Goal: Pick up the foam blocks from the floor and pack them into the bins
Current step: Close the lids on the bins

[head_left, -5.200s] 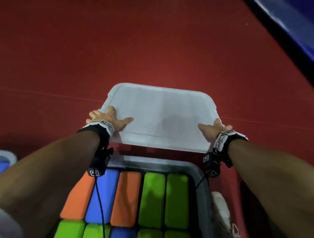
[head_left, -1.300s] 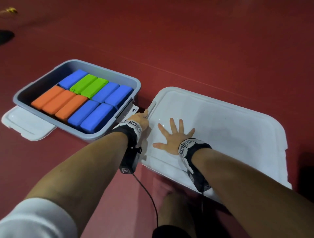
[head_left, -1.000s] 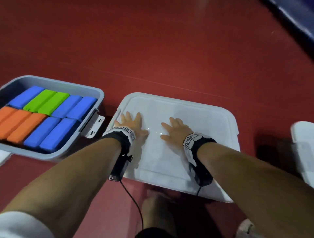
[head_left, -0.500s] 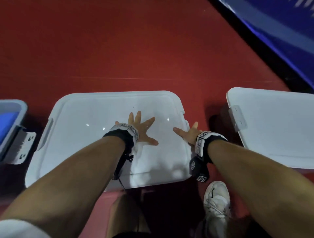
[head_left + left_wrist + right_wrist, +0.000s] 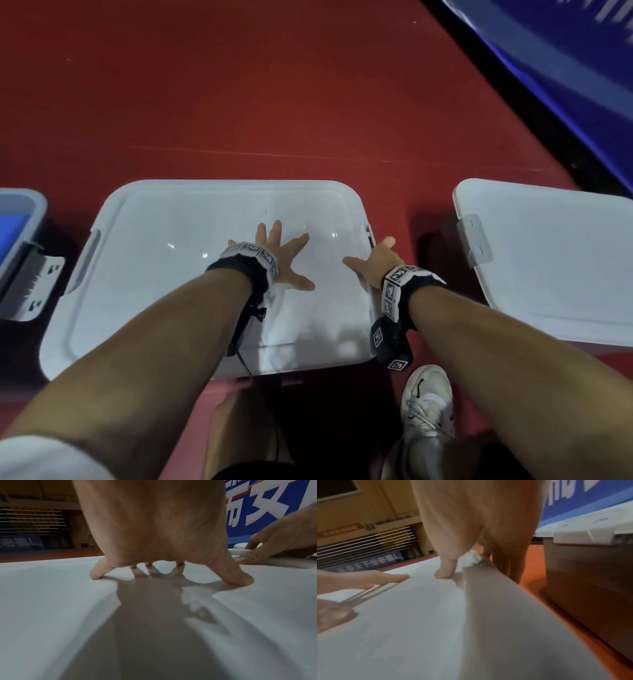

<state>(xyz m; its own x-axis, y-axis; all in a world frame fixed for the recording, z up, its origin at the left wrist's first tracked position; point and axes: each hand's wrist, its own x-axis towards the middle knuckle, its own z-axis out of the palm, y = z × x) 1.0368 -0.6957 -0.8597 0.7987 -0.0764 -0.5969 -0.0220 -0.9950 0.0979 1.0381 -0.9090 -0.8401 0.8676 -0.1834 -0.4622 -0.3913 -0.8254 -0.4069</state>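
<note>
A white lid [image 5: 171, 257] covers the middle bin, so any foam blocks inside are hidden. My left hand [image 5: 277, 253] lies flat on the lid's middle with its fingers spread; in the left wrist view the fingertips [image 5: 96, 574] press the lid [image 5: 51, 601]. My right hand [image 5: 375, 258] sits at the lid's right edge beside the latch. Its thumb [image 5: 445, 573] rests on the lid [image 5: 402, 628] while the other fingers reach down over the edge. One blue foam block [image 5: 12, 228] shows in the open bin [image 5: 37, 209] at far left.
A second bin with a closed white lid [image 5: 548, 260] and shut latch [image 5: 474, 241] stands close on the right. The left bin's latch [image 5: 34, 287] hangs open. My white shoe [image 5: 426, 401] is below the right wrist. A blue banner [image 5: 565, 68] borders the red floor.
The lid went from held in the air to lying on the bin. My left hand slid to the lid's middle and the right hand went to its right edge. The head view swung right.
</note>
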